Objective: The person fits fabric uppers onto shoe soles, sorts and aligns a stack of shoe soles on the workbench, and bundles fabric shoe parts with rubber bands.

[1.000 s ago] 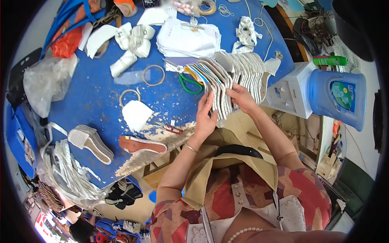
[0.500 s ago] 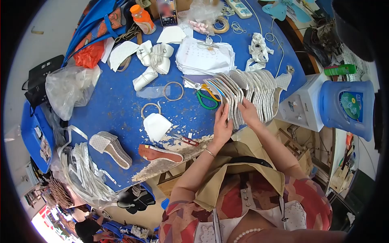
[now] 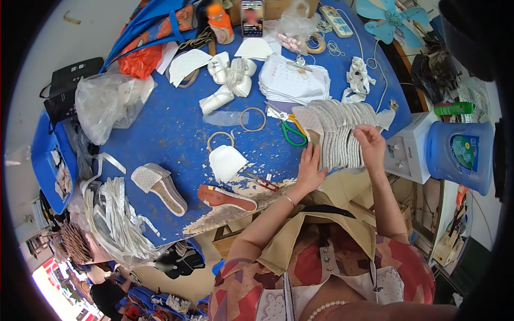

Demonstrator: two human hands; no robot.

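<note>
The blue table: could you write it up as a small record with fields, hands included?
Surface: blue table, worn along its near edge
Left hand: touching the left end of a row of sole-shaped pieces
Right hand: over the row's right part, fingers curled; grip unclear
Beside row: scissors with green and orange handles
Near edge: reddish-brown sole

bright, fairly even light, fisheye-bowed edges, black corners, washed-out glare lower left

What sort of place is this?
Probably a shoemaking workshop, judging by the row of dotted, pale grey shoe pieces, the reddish-brown shoe sole and the metal scissors with green and orange handles.
</note>
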